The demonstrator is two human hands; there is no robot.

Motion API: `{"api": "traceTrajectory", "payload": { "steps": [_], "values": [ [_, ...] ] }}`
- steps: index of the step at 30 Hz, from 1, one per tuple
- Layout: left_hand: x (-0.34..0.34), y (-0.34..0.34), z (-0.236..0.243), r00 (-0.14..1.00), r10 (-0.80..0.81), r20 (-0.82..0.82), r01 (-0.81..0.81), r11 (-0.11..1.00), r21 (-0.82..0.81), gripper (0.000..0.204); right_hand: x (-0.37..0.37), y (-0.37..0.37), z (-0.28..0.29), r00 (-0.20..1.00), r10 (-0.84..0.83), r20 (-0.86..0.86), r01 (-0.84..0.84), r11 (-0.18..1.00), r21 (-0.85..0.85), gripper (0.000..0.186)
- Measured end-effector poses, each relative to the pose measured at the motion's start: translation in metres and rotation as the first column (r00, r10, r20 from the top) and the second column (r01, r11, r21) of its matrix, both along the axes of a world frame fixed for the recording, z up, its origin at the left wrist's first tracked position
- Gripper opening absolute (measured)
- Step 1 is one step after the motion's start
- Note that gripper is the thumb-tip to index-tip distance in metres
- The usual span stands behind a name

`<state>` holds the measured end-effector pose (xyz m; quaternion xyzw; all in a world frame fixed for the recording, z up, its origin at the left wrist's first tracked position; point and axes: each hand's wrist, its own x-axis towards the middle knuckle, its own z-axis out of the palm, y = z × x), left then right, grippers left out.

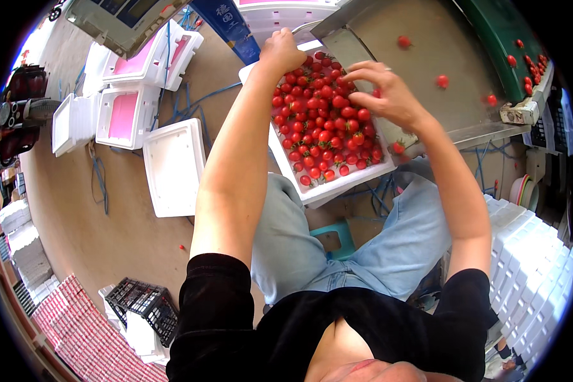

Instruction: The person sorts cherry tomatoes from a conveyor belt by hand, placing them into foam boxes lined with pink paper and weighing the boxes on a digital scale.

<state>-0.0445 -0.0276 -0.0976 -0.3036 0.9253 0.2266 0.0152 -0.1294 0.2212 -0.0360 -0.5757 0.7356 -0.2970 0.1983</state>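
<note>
Black shirt [219,305], nearest the camera. Beyond 2 denim-clad legs [414,219]: 1 white foam box [351,184] of red tomatoes [325,124]. Left hand [284,52] curled at far rim; grip cannot be told. Right hand [387,97] unclenched, fingers parted, at tomatoes beside metal tray [426,57].

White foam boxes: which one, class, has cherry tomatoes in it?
The white foam box under the right hand: cherry tomatoes lie heaped in it, while the foam boxes at left show pink instead.
</note>
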Motion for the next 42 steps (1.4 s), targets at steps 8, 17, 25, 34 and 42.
{"api": "traceTrajectory", "payload": {
  "steps": [8, 17, 25, 34, 42],
  "values": [
    [-0.007, 0.003, 0.011, 0.998, 0.053, -0.045, -0.056, 0.997, -0.06, 0.048, 0.013, 0.068, 0.009, 0.932, -0.297, -0.206, 0.359, 0.829, 0.429, 0.064],
    [-0.029, 0.01, 0.048, 0.785, 0.082, -0.614, -0.061, 0.997, 0.054, 0.051, 0.081, 0.037, 0.008, 0.989, -0.054, -0.141, 0.06, 0.998, 0.036, 0.036],
    [-0.029, 0.055, 0.126, 0.679, 0.107, -0.726, 0.243, 0.901, 0.36, 0.051, 0.102, 0.0, -0.083, 0.837, -0.172, -0.519, 0.24, 0.969, 0.066, 0.064],
    [0.125, 0.078, 0.119, 0.631, 0.472, -0.616, 0.025, 0.781, 0.624, 0.037, 0.178, 0.002, -0.09, 0.904, 0.042, -0.426, 0.061, 0.973, 0.223, 0.068],
    [0.136, 0.068, 0.113, 0.634, 0.33, -0.699, 0.056, 0.882, 0.467, 0.034, 0.142, 0.011, -0.071, 0.98, -0.201, 0.008, 0.201, 0.976, -0.079, 0.01]
  ]
}}
